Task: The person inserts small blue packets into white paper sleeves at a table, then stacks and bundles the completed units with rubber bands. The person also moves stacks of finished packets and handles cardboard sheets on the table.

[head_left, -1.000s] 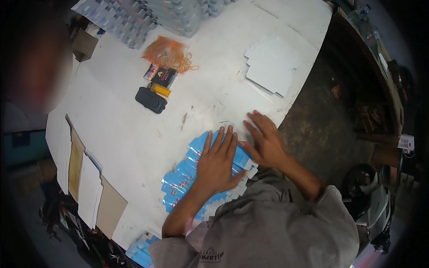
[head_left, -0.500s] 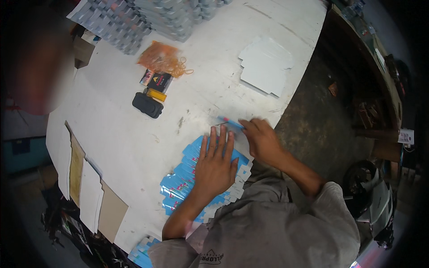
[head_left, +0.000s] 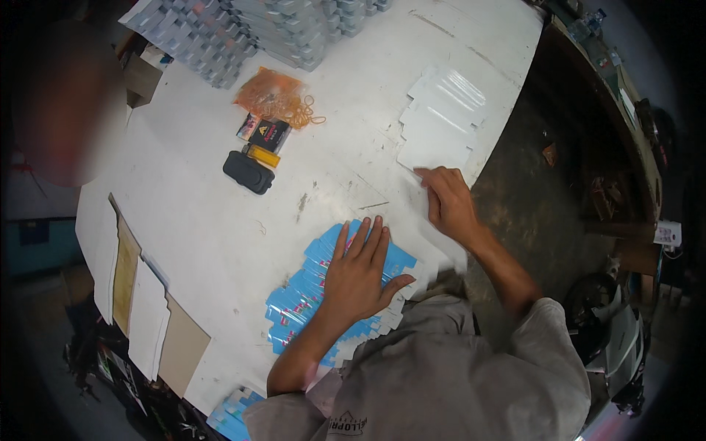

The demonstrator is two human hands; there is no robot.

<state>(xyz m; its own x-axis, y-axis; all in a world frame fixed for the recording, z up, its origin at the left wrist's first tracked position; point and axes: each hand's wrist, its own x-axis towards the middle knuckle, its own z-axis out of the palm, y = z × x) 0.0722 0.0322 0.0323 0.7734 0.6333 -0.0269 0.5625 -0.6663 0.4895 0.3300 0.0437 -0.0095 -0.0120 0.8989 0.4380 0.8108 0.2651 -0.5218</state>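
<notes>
My left hand (head_left: pixel 358 275) lies flat with its fingers stretched over a fan of overlapping blue printed card pieces (head_left: pixel 290 305). These glossy pieces have pale notched tabs along the side nearest my body. To the right, my right hand (head_left: pixel 450 202) is closed, its thumb and fingers pinched at the near edge of the white card stack. A white card blank (head_left: pixel 446 253), smeared by motion, extends from under this hand toward my body. Beyond it lies the stack of white card blanks (head_left: pixel 437 121), with notched edges and a glossy top.
Tall stacks of grey-white card pieces (head_left: pixel 276 33) stand at the far left. Nearer are an orange bag with rubber bands (head_left: pixel 272 92), a dark small pack (head_left: pixel 268 136), a yellow lighter (head_left: pixel 263 156) and a black case (head_left: pixel 248 173). Cardboard sheets (head_left: pixel 184 342) lie along the left edge.
My right hand has moved away from the blue pieces to the white stack, and the blue piece it held is no longer in it. My left thumb has spread outward.
</notes>
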